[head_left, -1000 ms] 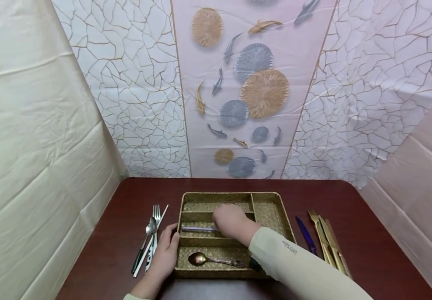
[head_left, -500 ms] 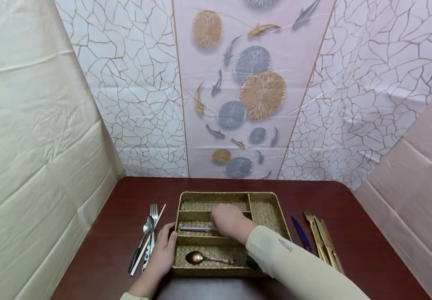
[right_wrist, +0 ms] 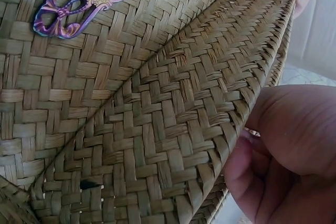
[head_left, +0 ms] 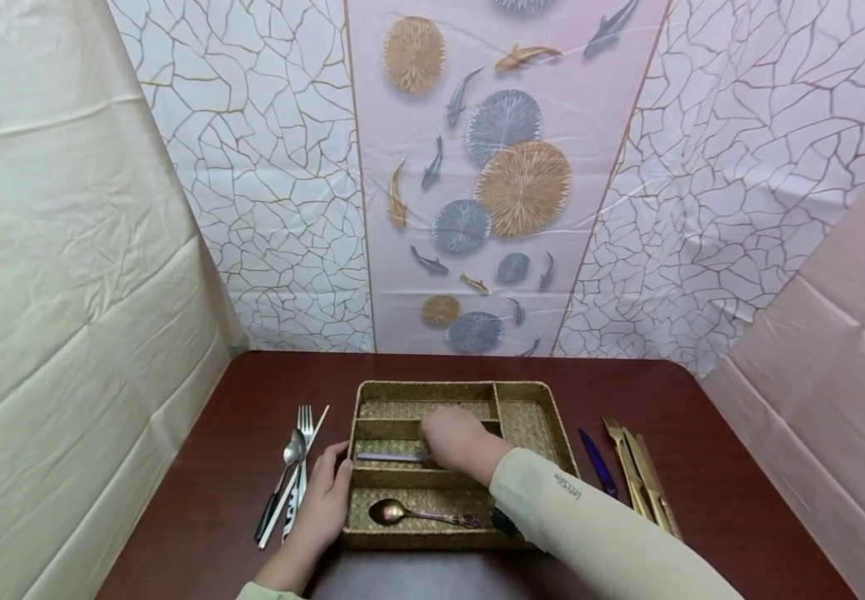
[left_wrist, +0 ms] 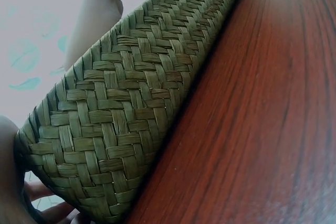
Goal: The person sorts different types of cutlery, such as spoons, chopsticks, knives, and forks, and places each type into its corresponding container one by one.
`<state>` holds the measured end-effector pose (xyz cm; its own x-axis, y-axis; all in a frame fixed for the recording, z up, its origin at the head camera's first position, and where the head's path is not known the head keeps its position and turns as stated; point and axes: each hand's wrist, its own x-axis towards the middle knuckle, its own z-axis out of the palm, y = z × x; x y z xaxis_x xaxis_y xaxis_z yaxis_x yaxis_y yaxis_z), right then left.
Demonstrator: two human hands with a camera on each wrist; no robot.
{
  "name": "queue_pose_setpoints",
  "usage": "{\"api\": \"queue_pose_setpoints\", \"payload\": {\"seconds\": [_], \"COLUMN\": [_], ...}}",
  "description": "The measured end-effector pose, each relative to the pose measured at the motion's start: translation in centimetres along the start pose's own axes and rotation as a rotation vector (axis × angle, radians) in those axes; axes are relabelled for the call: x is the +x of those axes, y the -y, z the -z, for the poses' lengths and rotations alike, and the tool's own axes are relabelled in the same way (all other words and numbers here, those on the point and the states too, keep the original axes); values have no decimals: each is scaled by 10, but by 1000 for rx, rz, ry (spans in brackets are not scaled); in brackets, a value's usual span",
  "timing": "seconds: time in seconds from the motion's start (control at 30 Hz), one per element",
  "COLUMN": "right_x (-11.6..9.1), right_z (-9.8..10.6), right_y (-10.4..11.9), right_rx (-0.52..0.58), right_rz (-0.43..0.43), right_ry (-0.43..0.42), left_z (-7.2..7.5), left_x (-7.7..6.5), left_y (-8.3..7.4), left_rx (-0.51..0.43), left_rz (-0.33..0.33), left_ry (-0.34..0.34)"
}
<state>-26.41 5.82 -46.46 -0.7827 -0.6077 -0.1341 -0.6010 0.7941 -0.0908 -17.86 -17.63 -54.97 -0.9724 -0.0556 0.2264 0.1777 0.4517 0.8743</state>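
A woven tray point(head_left: 395, 542) with several compartments stands on the table. My left hand point(head_left: 320, 504) rests along its left outer wall, fingers extended against the side; the left wrist view shows the hand point(left_wrist: 10, 177) at the tray's corner. My right hand point(head_left: 458, 442) reaches into the middle compartment. Its curled fingers pinch a slim silvery-lavender chopstick point(head_left: 391, 457), lying lengthwise there; the hand hides its right end. In the right wrist view the curled right hand point(right_wrist: 283, 156) is beyond the woven divider point(right_wrist: 173, 93). An ornate iridescent spoon point(head_left: 417, 514) lies in the front compartment.
Left of the tray lie a fork point(head_left: 305, 417), spoons point(head_left: 293, 450) and a white chopstick point(head_left: 271, 525). Right of it are a purple-blue knife point(head_left: 599, 462) and several gold utensils point(head_left: 646, 479). Patterned cloth point(head_left: 470, 167) hangs behind the dark red table point(head_left: 200, 500).
The whole head view shifts slightly left. Both hands, the tray and the chopstick keep nearly the same places relative to one another.
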Motion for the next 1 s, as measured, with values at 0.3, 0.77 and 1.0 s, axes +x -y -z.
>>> {"api": "queue_pose_setpoints", "payload": {"seconds": [0.3, 0.77, 1.0], "right_x": [-14, -55, -88], "right_z": [5, 18, 31], "right_y": [-8, -29, -53], "right_rx": [114, 175, 267], "right_rz": [-15, 45, -122], "right_ry": [-27, -214, -257], "left_z": [3, 0, 3], "left_x": [0, -1, 0], "left_y": [-9, -5, -9], "left_rx": [-18, -23, -21], "left_rz": [34, -18, 51], "left_ry": [57, 18, 61]}}
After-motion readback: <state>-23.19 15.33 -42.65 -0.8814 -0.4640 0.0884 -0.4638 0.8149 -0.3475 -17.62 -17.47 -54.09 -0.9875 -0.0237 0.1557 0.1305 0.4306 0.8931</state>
